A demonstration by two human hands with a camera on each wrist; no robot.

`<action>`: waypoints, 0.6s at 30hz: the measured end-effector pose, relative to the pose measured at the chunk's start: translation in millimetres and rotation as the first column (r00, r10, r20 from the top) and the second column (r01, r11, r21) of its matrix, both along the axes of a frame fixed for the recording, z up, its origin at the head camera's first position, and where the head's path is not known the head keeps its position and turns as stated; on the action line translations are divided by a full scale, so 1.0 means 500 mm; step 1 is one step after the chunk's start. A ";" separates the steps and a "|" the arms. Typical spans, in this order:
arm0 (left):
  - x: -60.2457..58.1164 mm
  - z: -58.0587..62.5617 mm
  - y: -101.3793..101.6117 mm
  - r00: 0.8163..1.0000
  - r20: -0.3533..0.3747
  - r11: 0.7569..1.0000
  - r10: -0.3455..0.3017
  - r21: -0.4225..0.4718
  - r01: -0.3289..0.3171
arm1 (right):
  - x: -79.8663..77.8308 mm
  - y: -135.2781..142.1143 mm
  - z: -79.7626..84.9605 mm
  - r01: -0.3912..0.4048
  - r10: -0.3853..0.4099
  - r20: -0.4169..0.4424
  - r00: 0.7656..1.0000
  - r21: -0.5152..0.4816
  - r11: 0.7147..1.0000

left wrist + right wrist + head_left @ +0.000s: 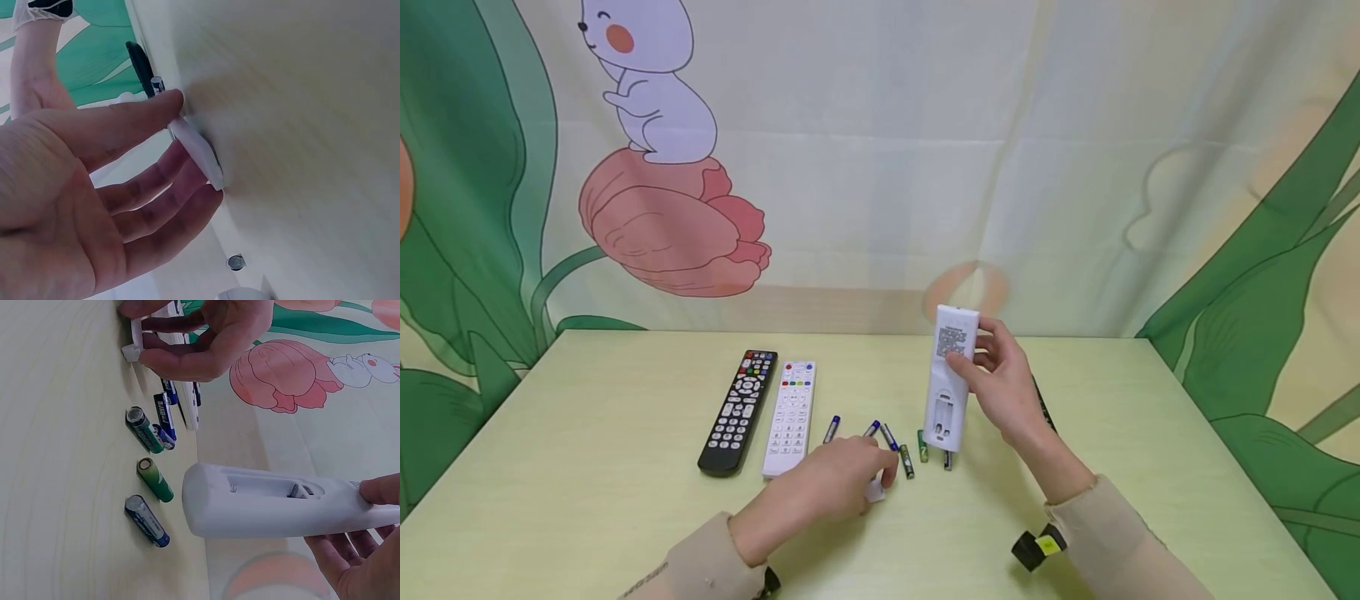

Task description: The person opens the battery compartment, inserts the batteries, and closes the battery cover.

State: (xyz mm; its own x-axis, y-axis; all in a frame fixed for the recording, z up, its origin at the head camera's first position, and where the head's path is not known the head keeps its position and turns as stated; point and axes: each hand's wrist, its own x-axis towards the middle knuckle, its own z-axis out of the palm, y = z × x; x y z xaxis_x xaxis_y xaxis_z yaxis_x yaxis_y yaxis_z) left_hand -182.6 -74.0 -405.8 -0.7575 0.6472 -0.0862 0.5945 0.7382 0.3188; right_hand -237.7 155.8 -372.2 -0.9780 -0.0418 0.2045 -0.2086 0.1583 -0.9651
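Observation:
My right hand (1006, 385) holds a white remote control (955, 379) up off the table, its back turned toward me. Its battery compartment (269, 484) is uncovered, with metal contacts showing inside. Low at the table, my left hand (838, 482) pinches a small white battery cover (199, 150) between thumb and fingers; the cover's edge is right at the tabletop. Between the hands lie several loose batteries: a dark green one (907, 461), a bright green one (154, 479) and blue ones, including one (147, 520) below the held remote.
A black remote (739, 412) and a second white remote (791, 412) lie face up to the left of my left hand. Behind my right wrist, part of a dark object (1044, 406) shows. A printed curtain (880, 167) hangs at the table's far edge.

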 end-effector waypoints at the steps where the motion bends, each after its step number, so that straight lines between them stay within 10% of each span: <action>1: 0.000 0.000 -0.001 1.000 0.010 1.000 -0.001 0.004 0.001 | 0.000 0.001 0.000 0.001 -0.001 -0.002 1.000 0.004 1.000; 18: -0.011 0.008 0.020 0.998 0.001 0.993 0.058 0.100 -0.058 | 0.001 0.010 0.002 0.025 -0.025 -0.008 1.000 0.030 0.999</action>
State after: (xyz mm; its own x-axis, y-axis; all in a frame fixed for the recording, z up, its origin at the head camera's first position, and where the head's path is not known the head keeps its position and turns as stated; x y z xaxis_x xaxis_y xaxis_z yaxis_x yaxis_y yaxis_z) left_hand -188.4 -63.8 -402.0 -0.7943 0.6071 -0.0219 0.5519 0.7362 0.3917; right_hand -237.1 160.7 -371.4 -0.9772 -0.0233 0.2108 -0.2113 0.1927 -0.9582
